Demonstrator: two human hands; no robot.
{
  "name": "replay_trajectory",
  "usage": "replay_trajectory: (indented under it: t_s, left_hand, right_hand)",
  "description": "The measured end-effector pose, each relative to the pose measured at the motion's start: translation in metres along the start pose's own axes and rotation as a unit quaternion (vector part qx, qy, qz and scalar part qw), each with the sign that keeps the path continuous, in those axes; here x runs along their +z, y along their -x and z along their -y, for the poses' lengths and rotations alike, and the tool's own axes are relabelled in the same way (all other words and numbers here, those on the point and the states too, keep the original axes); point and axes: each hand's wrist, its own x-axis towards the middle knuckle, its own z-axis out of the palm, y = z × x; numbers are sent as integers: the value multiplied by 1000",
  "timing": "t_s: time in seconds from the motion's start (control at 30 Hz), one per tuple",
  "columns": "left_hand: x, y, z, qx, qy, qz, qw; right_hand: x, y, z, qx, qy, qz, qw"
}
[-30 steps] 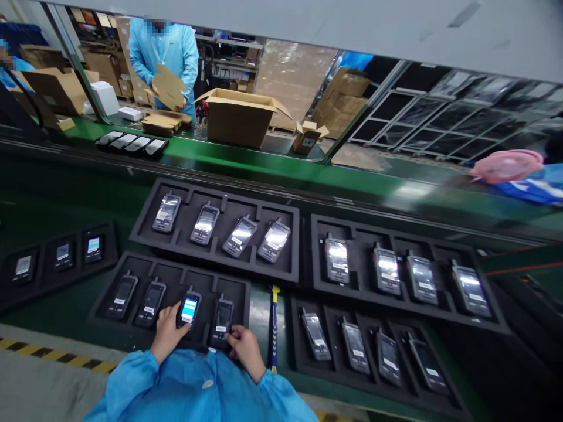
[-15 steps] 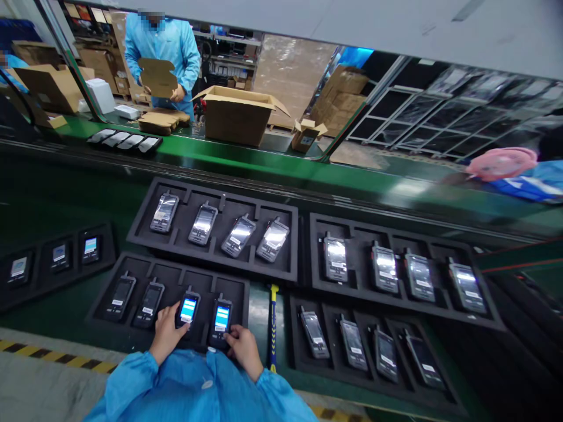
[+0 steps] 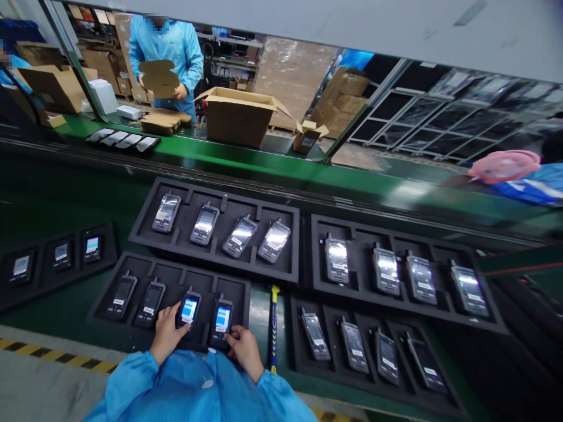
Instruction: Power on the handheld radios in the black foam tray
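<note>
A near-left black foam tray [image 3: 173, 269] holds several rugged handsets with stub antennas, each in its own compartment. My left hand [image 3: 168, 333] grips the lower part of the third handset [image 3: 189, 309], fingers at its left side and thumb at its lower right. Its screen is lit blue and white. At the tray's right end lies another lit handset [image 3: 222, 316]. My right hand [image 3: 244, 347] has curled fingers, with thumb and fingertip at that handset's lower right, by the keys. Dark screens show on the two left handsets [image 3: 122, 296] in this tray.
Behind it lies a second foam tray [image 3: 185, 249] of handsets; two more trays [image 3: 314, 278] are on the right, another [image 3: 108, 258] at far left. A blue-yellow strap-like strip [image 3: 273, 328] runs between trays. Across the green bench, a co-worker [image 3: 165, 53] holds flat cardboard near an open carton [image 3: 237, 120].
Both lit screens now show a somewhat different blue-and-white layout. My hands keep their places on the two handsets. The view has shifted slightly.
</note>
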Motion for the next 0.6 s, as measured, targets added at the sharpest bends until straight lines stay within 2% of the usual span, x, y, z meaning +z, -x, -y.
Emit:
replay_trajectory:
  t_s: [0.1, 0.17, 0.27, 0.33, 0.43, 0.6]
  left_hand:
    - [-2, -6, -1, -21, 24, 5, 999]
    - [-3, -15, -3, -50, 65, 19, 996]
    - [-5, -34, -12, -75, 149, 48, 985]
    - [-6, -46, -17, -75, 177, 53, 980]
    - [-5, -55, -22, -77, 174, 40, 981]
    - [-4, -53, -19, -73, 169, 34, 982]
  right_hand:
    - [-5, 2, 6, -5, 1, 0, 1000]
    - [-11, 1, 14, -28, -15, -32, 999]
    - [-19, -9, 30, -49, -57, -72, 995]
    - [-21, -20, 38, -40, -69, -63, 995]
    - [-20, -32, 43, -33, -68, -54, 996]
    - [-16, -37, 40, -41, -68, -72, 994]
